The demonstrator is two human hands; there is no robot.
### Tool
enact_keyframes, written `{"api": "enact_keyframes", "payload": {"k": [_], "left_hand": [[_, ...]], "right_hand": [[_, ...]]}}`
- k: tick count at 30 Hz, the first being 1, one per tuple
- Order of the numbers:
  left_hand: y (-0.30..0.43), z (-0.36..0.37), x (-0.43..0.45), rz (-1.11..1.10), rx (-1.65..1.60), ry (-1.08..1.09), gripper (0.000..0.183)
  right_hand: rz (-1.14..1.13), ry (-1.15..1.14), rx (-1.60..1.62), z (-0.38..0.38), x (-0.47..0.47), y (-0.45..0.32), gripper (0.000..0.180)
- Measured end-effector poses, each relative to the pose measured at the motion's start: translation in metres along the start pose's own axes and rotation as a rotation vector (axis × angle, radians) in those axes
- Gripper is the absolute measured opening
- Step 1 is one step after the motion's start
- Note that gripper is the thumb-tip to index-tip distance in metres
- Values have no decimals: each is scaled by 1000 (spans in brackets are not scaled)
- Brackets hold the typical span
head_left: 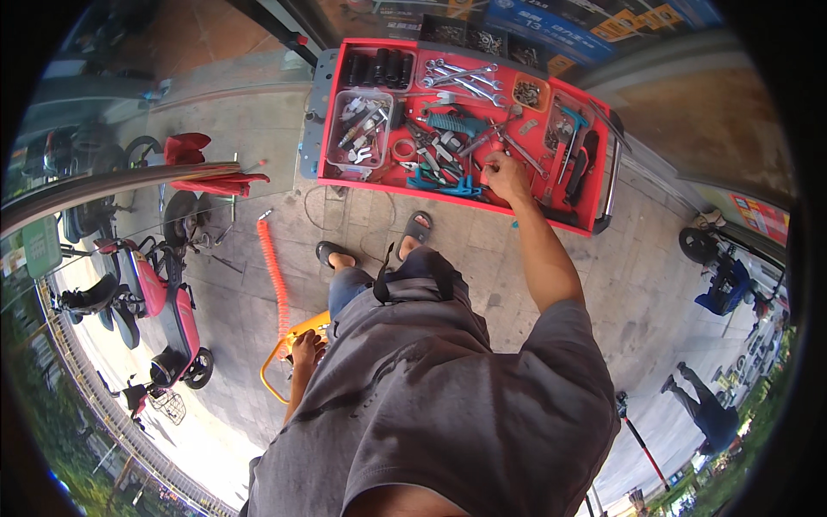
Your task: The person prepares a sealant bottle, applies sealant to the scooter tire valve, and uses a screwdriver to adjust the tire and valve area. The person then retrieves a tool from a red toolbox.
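My right hand [506, 176] reaches into a red tool tray [465, 201], its fingers bent down among the tools. A small red piece [485, 173] shows at the fingertips; whether they grip it is unclear. Left of this hand lie pliers with teal handles [462, 189] and a teal power tool [455, 123]. Several combination wrenches [462, 76] are at the tray's back, and a teal T-handle hex key [572, 129] is on the right. My left hand [307, 349] hangs low beside an orange-yellow machine with a tubular frame [271, 381]; its grip cannot be made out.
A coiled orange air hose [274, 278] runs along the paved floor [491, 278]. Pink electric scooters [184, 316] stand at the left, near a glass door edge [116, 187]. Clear boxes of sockets [381, 68] and small parts [362, 129] fill the tray's left. Another person [707, 413] is far right.
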State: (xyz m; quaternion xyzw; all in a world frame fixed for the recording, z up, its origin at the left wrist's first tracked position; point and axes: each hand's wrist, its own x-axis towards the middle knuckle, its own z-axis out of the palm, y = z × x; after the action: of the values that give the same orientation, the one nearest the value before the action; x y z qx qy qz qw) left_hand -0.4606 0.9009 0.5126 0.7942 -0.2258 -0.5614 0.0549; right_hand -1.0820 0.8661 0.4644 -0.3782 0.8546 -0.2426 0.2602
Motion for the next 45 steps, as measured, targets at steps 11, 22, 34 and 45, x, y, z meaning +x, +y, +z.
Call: {"api": "enact_keyframes", "payload": {"k": [11,22,34,45], "left_hand": [[34,3,15,34,-118,3,35],[31,-6,9,15,-69,-1,41],[31,-4,-6,40,-78,16,43],[30,-7,0,40,-48,-55,46]], "right_hand": [[207,75,35,-40,-6,41,24],[194,90,103,-24,5,44,23],[165,175,128,-31,32,49,20],[143,67,210,-34,8,40,20]]}}
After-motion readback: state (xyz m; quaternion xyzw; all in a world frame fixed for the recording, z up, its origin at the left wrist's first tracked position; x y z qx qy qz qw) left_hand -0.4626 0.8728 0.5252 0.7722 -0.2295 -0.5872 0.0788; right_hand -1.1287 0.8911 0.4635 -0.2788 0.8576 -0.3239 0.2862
